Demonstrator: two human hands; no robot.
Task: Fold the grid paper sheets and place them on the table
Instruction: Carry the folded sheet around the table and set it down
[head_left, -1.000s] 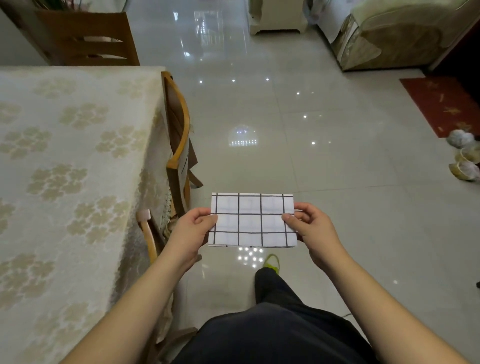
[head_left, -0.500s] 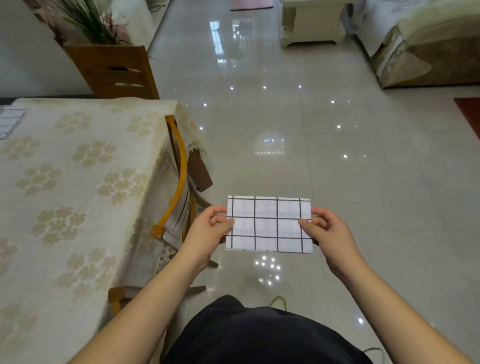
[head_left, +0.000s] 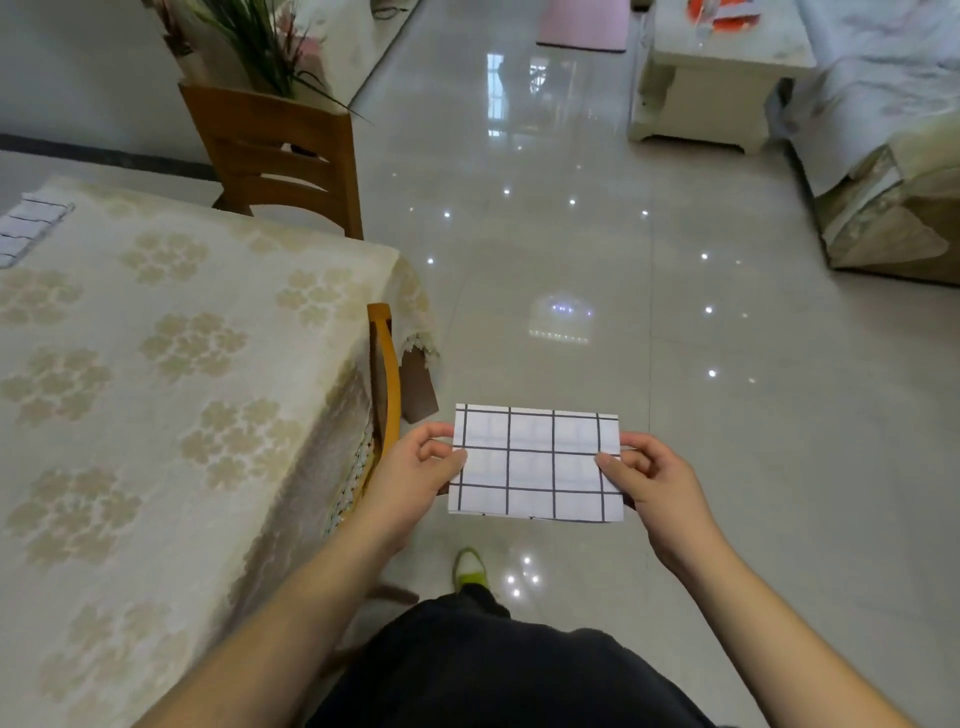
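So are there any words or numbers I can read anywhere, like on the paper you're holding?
None can be read.
The folded grid paper, pinched between the left hand and right hand: only dark grid lines, no writing.
The other grid sheet on the table: only lines too.
The red and white thing on the far low table: too blurred to tell.

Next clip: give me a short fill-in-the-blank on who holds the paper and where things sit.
1. The folded grid paper is pinched at its short ends by ____ hands.
2. It is held above the ____, not the table.
3. Another grid sheet lies on the table's far ____ edge.

Missing words: both; floor; left
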